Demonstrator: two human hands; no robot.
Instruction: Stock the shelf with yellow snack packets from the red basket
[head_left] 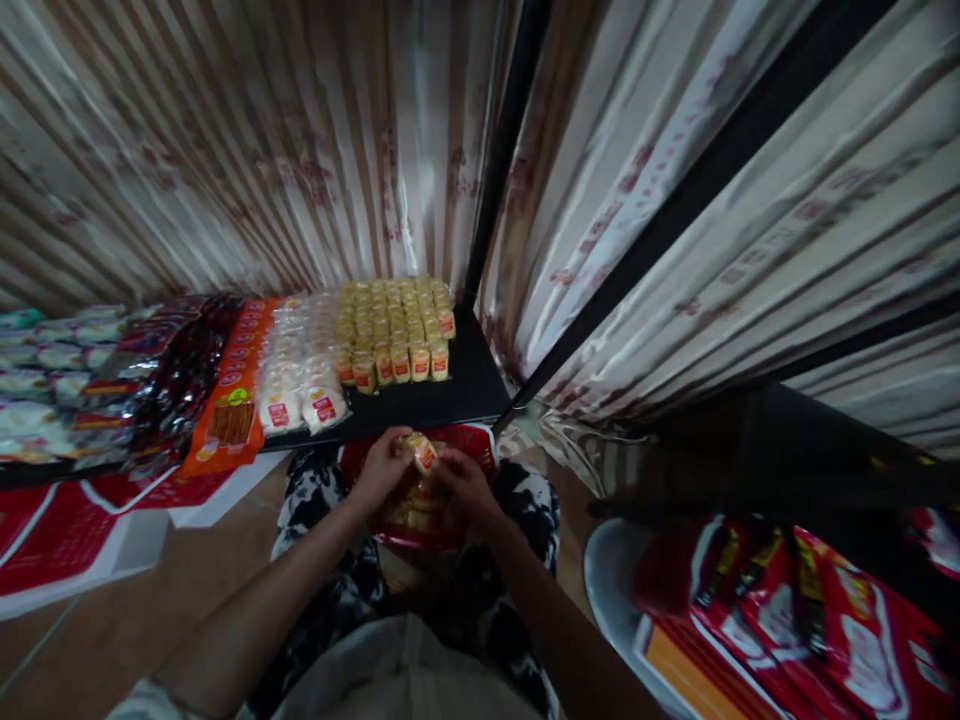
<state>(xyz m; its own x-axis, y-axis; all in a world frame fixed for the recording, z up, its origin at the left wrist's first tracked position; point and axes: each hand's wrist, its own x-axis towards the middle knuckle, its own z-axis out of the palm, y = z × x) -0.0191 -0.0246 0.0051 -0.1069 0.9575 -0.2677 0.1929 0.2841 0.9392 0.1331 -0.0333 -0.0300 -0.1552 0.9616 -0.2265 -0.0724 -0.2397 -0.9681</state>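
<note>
Largest, behind everything, the striped curtain (337,150) hangs in folds. Before it runs the black shelf (480,375), with yellow packets (394,310) standing in close rows near its right end and white packets (300,365) lying just beside them on the left. Below the shelf edge, between my knees, sits the red container (481,442), pale wrapped pieces showing dimly inside. My left hand (384,468) and right hand (469,487) meet above it, fingers drawn in to a narrow pinch on one small wrapped packet (424,453): the left at its upper left side, the right at its lower right.

For this two-handed hold, I judge that light fingertip pressure serves best: enough to steady the wrapper, too little to crush what it contains. Gripping by the edges should leave the label uncovered, and turning the packet slowly with both hands level should keep it from slipping. Held over the container, a dropped piece would probably fall inside.

The packet itself is tilted, short and blocky, its glossy film catching the light; the wrapper is pale yellow with a red-orange and white label, its print too small to read.
</note>
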